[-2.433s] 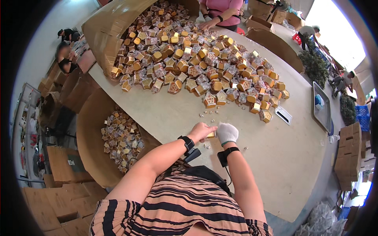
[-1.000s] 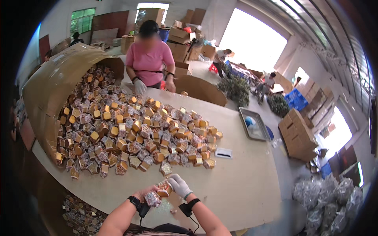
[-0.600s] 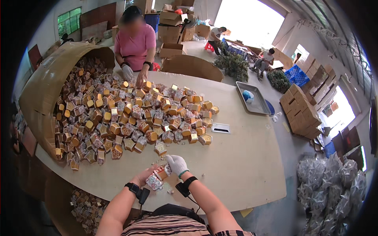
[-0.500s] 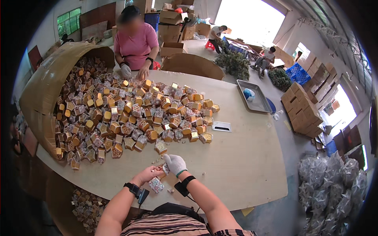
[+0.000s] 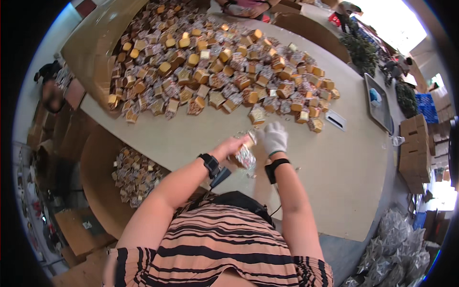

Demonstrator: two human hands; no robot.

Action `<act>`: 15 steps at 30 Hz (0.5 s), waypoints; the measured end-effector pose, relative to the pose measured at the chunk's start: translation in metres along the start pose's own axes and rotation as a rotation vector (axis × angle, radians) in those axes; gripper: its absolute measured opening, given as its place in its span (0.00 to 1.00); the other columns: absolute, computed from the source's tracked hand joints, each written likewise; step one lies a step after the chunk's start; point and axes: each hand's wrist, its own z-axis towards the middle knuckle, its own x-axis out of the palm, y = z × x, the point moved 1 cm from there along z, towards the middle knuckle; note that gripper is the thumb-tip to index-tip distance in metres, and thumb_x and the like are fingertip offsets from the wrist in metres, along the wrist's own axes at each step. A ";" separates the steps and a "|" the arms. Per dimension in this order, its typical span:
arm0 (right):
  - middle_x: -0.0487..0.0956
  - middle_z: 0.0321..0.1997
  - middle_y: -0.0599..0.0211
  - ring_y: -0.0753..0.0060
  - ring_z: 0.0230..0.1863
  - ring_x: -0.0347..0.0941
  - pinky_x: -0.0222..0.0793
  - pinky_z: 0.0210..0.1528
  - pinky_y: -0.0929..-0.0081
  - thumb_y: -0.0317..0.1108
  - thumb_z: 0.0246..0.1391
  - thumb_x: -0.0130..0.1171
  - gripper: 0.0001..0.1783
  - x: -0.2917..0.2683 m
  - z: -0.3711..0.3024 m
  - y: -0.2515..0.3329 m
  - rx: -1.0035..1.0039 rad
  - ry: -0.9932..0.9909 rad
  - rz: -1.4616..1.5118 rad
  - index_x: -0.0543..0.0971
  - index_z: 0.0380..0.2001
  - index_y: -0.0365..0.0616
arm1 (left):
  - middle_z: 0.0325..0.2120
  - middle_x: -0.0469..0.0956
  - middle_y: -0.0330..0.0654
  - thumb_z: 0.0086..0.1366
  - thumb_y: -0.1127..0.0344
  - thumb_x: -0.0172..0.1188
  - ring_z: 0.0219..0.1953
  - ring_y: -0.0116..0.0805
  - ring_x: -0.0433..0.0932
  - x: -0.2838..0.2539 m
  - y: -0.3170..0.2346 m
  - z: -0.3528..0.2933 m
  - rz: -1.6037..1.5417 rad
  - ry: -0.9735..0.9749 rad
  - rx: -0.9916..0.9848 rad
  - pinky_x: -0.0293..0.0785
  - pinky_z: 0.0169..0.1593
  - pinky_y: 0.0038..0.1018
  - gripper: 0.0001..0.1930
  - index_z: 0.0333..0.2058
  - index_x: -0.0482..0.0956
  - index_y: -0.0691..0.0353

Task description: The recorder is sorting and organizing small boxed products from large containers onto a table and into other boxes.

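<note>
My left hand [image 5: 233,146], bare, is closed around a small house-shaped ornament [image 5: 245,158] with a shiny, glittery surface, above the near part of the table. Just right of it is my right hand [image 5: 275,138] in a white glove, a small gap away from the ornament. Its fingers are blurred, so what they hold, if anything, does not show. Tiny loose bits lie on the table around both hands. Beyond them spreads a big pile of similar ornaments [image 5: 215,99] with gold bases and speckled sides; one single ornament [image 5: 256,115] lies at its near edge.
A large cardboard container [image 5: 91,52] opens onto the pile at far left. Another cardboard bin [image 5: 98,165], holding more ornaments, stands below the table's left edge. A grey metal tray [image 5: 380,107] rests at the right edge, beside a socket plate [image 5: 335,119]. A co-worker's hands [image 5: 246,8] are across the table.
My view has tilted down and swung left, so the table and pile sit higher and further right. My right hand has come away from the ornament, which stays in my left hand.
</note>
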 end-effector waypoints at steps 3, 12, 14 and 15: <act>0.70 0.50 0.57 0.53 0.53 0.64 0.61 0.51 0.55 0.49 0.46 0.55 0.18 -0.008 -0.027 0.000 -0.210 -0.477 0.075 0.76 0.37 0.50 | 0.22 0.76 0.37 0.60 0.40 0.49 0.19 0.27 0.76 -0.057 0.021 -0.016 -0.198 -0.255 0.130 0.70 0.18 0.23 0.26 0.34 0.76 0.61; 0.69 0.42 0.62 0.59 0.50 0.63 0.60 0.47 0.61 0.40 0.41 0.56 0.13 0.032 -0.085 0.029 -1.005 0.042 0.009 0.74 0.33 0.53 | 0.21 0.71 0.37 0.58 0.49 0.57 0.20 0.28 0.70 -0.265 0.212 -0.149 -0.697 -1.174 0.129 0.67 0.23 0.27 0.20 0.29 0.76 0.65; 0.70 0.41 0.63 0.58 0.48 0.64 0.61 0.45 0.61 0.38 0.41 0.56 0.13 0.022 -0.054 0.017 -0.682 -0.032 0.023 0.74 0.34 0.52 | 0.26 0.75 0.39 0.58 0.49 0.58 0.24 0.34 0.77 -0.283 0.261 -0.176 -0.869 -1.164 0.093 0.70 0.21 0.31 0.22 0.36 0.75 0.65; 0.70 0.40 0.63 0.57 0.47 0.65 0.61 0.43 0.60 0.38 0.41 0.56 0.14 0.012 -0.040 0.010 -0.577 -0.154 0.108 0.73 0.35 0.51 | 0.30 0.77 0.40 0.58 0.47 0.57 0.28 0.38 0.79 -0.289 0.281 -0.184 -0.912 -1.220 0.000 0.72 0.20 0.33 0.24 0.41 0.74 0.63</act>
